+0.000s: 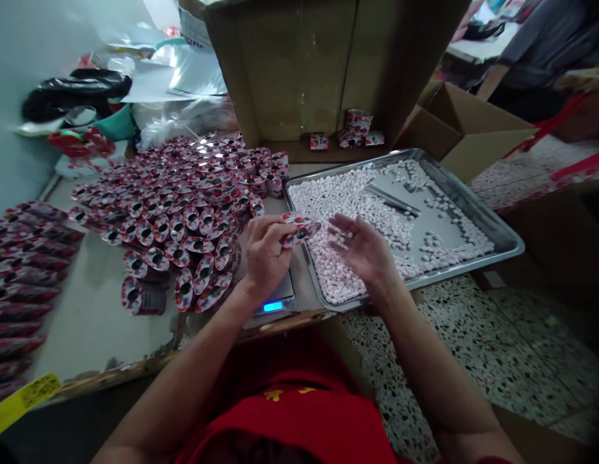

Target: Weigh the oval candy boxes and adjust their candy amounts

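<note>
My left hand [267, 252] is closed around a small red-and-white printed packet [302, 232], held above the left edge of a metal tray [514, 245]. Over the tray, my right hand [364, 251] has its fingers apart and nothing visible in its grasp. Small white pellets [328, 193] cover much of the tray, and a metal strip [393, 200] lies among them. Below my left hand is a digital scale [273, 307] with a lit blue display, its plate partly hidden by the hand. Many similar printed packets [178, 225] stand packed together left of it.
An upright cardboard box [289, 77] rises behind the tray, with several packets [354, 129] at its base. Another open carton [473, 129] sits at right. More packets [26, 277] line the far left. A person's sleeve [545, 51] shows at upper right.
</note>
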A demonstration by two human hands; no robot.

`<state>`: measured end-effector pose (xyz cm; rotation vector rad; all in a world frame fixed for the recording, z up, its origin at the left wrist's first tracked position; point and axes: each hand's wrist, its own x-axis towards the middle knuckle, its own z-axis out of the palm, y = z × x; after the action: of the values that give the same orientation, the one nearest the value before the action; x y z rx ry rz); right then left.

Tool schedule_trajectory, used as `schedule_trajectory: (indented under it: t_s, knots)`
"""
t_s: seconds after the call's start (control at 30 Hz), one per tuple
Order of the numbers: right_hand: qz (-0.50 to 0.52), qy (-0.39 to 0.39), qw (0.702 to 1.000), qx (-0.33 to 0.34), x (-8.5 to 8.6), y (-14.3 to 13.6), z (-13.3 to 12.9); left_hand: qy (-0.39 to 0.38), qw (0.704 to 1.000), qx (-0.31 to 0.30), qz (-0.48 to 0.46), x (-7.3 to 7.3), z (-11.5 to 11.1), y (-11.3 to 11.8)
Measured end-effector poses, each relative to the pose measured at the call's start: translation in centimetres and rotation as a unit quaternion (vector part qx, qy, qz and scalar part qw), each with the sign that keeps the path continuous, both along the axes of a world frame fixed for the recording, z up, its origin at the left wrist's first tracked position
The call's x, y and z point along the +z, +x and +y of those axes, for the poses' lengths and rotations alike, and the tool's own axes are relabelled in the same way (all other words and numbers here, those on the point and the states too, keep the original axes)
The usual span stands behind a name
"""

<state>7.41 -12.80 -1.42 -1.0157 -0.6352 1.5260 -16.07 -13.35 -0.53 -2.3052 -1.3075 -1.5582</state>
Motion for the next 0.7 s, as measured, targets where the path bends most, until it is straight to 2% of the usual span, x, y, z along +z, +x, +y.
schedule_trajectory:
  t_s: [0.07,0.1,0.13,0.17,0.23,0.27,0.33,0.43,0.53,0.6,0.7]
  knots:
    - [-0.172,0.104,0.979,-0.035,0.6,0.0,-0.3,0.084,0.994,-0.027,0.062,1.1,0.5,0.5]
    - [-0.219,0.132,0.965,-0.055,0.8,-0.2,-0.4,0.121,0.987,-0.042,0.093,1.6,0.9,0.9]
    - [-0.224,0.139,0.962,-0.071,1.0,-0.6,-0.6,0.155,0.979,-0.053,0.122,2.1,1.2,1.4]
    - [-0.185,0.124,0.971,-0.083,1.2,-1.1,-0.8,0.182,0.969,-0.063,0.152,2.4,1.5,1.9]
    - [-0.016,0.058,0.994,-0.094,1.3,-2.4,-1.0,0.209,0.951,-0.082,0.214,2.6,2.1,2.7]
    - [0.081,0.013,0.992,-0.091,1.3,-3.0,-1.0,0.204,0.944,-0.093,0.243,2.4,2.3,3.1]
    - [0.232,-0.075,0.966,-0.09,1.4,-4.1,-1.1,0.153,0.943,-0.115,0.272,1.4,2.6,3.6]
    - [0.308,-0.145,0.934,-0.114,1.8,-4.7,-1.1,0.035,0.978,-0.098,0.182,-0.8,2.5,4.1]
    - [0.298,-0.175,0.932,-0.113,2.3,-4.5,-1.2,-0.078,0.996,-0.036,0.003,-2.1,1.8,4.2]
    - [0.28,-0.201,0.934,-0.097,2.5,-4.1,-1.4,-0.162,0.98,-0.017,-0.111,-2.2,1.0,3.4]
    - [0.251,-0.234,0.936,-0.079,2.8,-3.5,-1.9,-0.273,0.935,-0.02,-0.223,-1.3,-0.9,0.5]
